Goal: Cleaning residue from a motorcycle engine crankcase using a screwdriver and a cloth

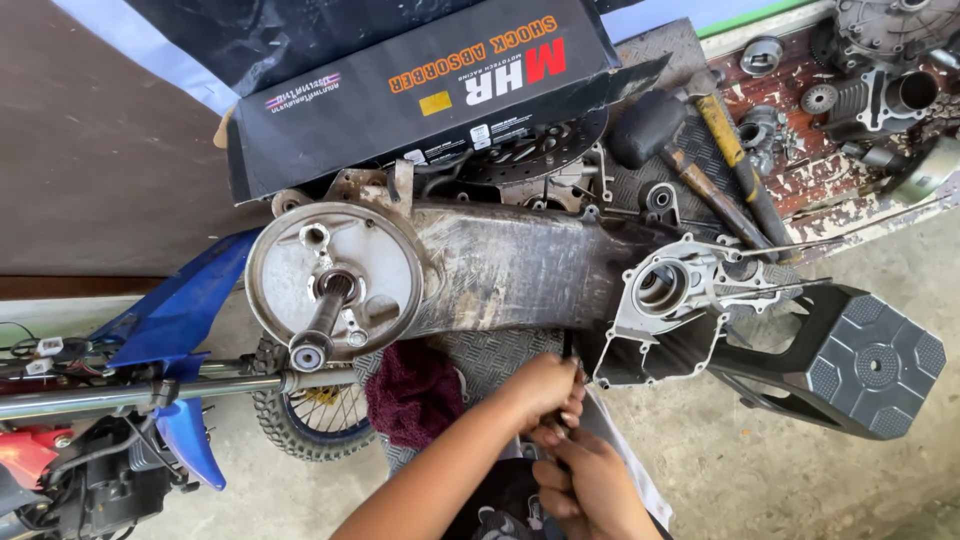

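Observation:
A grimy scooter engine case lies on its side on a checkered rubber mat, its round drum and axle at the left and an open crankcase at the right. Both my hands are closed around a slim dark tool whose shaft rises to the lower edge of the case. My left hand grips it higher, close under the case. Lower down, my right hand holds the tool's handle end, which is hidden inside my fingers.
A long black cardboard box lies behind the case. Two hammers rest at the upper right, with loose engine parts on a worn bench. A black plastic stool stands right. A maroon rag, blue fender and small wheel sit left.

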